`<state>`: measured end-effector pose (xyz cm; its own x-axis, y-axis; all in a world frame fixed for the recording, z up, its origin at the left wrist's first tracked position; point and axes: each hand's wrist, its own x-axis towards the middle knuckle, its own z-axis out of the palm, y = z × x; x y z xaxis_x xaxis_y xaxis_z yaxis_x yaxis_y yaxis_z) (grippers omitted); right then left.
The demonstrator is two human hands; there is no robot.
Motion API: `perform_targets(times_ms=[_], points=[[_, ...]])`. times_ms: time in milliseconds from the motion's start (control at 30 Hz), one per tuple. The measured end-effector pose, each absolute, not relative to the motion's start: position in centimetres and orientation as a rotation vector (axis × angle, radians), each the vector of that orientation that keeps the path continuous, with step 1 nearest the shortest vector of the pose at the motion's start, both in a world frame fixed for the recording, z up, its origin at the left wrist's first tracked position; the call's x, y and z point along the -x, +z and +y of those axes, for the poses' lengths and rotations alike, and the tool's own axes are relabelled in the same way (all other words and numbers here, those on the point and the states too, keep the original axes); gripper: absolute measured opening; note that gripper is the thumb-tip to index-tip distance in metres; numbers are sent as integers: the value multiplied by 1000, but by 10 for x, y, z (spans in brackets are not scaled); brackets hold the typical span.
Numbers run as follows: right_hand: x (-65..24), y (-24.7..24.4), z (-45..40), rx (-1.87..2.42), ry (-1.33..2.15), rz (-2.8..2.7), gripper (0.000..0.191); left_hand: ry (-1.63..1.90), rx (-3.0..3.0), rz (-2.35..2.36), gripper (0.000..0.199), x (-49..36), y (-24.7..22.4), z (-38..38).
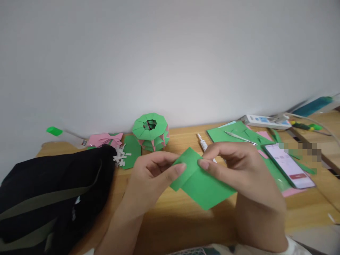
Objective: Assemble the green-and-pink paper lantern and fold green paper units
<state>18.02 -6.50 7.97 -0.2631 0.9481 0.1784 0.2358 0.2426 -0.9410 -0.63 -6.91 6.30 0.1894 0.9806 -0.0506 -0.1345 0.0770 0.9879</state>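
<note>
Black bag [50, 191] lower left, phone [289, 165] right; left hand [151, 173] and right hand [236, 166] pinch a folded green paper square [204, 187] at frame centre.

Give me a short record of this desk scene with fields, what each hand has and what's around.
left hand: pinches green paper at its left corner
right hand: pinches the same sheet from above
behind: green and pink paper ring, glue tube
left side: black bag
right side: phone, tweezers
surface: wooden desk
</note>
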Motion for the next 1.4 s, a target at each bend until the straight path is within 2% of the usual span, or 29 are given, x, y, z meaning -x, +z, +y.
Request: perform_targets(times_ms=[133,333,567,767,967,1400], points=[[-178,77,-66,1102,1017,-1652,16,1241,-1130,1070,7,1,57,-69],[-176,73,-70,998,747,-1698,12,1439,-1070,1057,14,-4,48,-69],[-171,74,-76,818,639,-1763,17,1518,-1184,1110,1,-4,54,-78],[-168,75,-84,713,565,-1773,29,1582,-1641,1127,20,8,69,-92],[-168,76,-76,593,519,-1734,20,1601,-1713,1048,19,10,64,-90],[-165,75,-73,516,395,-1787,14,1712,-1707,1029,18,9,58,-93]])
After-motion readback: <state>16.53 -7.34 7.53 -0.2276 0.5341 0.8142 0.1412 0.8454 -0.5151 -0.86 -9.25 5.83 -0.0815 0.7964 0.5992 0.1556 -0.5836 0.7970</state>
